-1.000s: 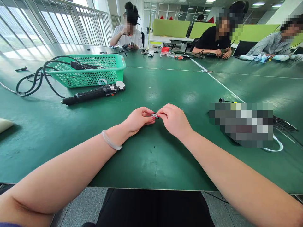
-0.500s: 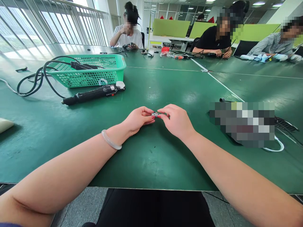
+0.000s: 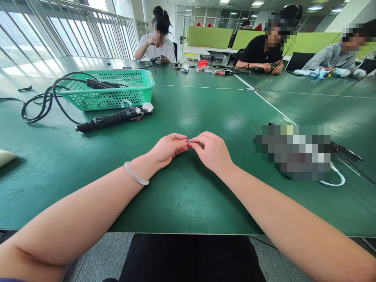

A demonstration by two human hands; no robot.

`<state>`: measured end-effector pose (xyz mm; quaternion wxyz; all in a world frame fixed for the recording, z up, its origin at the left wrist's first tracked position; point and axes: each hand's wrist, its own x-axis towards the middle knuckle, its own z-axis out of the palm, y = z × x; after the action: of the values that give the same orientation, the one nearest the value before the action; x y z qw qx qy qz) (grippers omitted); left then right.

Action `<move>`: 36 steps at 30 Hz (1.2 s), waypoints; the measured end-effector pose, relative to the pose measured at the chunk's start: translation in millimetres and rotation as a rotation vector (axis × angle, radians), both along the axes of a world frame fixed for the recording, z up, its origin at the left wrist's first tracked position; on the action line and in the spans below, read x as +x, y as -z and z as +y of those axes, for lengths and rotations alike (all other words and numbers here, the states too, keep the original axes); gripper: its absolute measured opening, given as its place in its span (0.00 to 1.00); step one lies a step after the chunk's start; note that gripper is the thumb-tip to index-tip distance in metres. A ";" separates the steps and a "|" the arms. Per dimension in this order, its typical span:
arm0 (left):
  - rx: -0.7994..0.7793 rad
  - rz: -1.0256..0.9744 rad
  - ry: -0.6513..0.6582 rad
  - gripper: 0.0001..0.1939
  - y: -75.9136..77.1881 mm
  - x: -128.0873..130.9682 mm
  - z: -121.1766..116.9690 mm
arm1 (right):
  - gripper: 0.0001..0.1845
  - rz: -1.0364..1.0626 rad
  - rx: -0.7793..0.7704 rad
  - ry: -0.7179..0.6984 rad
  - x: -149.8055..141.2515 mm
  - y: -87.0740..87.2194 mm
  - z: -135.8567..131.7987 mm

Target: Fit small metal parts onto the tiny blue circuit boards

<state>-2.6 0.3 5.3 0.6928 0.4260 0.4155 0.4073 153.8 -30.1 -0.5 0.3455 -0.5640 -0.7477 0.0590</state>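
Observation:
A tiny silvery, dark-patterned part (image 3: 189,141) is pinched between my two hands, just above the green table (image 3: 188,203). My left hand (image 3: 169,150) is closed on its left side, thumb and fingers pressed together. From the right, my right hand (image 3: 212,150) grips it with thumb and forefinger. The fingertips cover most of the part, so its exact kind cannot be made out. A black electric screwdriver (image 3: 114,119) lies on the table beyond my left hand, apart from it.
Behind the screwdriver stands a green plastic basket (image 3: 111,100) with a black cable (image 3: 48,102) looping over its left side. A blurred-out object (image 3: 295,154) with a white cord lies at the right. Several people sit across the table. A pale object (image 3: 6,157) is at the left edge.
My fingertips have drawn closer together, and less of the small part shows between them. The view has shifted slightly. The basket and screwdriver stay in place.

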 end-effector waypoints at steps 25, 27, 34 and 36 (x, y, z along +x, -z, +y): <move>0.562 1.841 0.005 0.22 -44.5 -153.7 2.5 | 0.20 -0.010 -0.065 -0.007 17.0 2.8 4.0; 0.483 1.817 -0.024 0.24 -42.6 -156.6 1.6 | 0.19 -0.023 -0.063 -0.007 17.3 3.5 4.7; 0.601 1.893 0.093 0.24 -27.0 -164.9 -2.9 | 0.19 -0.028 -0.065 -0.010 17.9 3.1 4.6; 0.628 1.930 0.109 0.22 -20.1 -171.7 -4.7 | 0.19 -0.031 -0.069 -0.018 18.3 2.8 4.7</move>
<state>-174.2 -4.4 25.4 -0.0637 0.7540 0.6517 -0.0519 172.2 -25.4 -3.3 0.3136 -0.5698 -0.7554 0.0792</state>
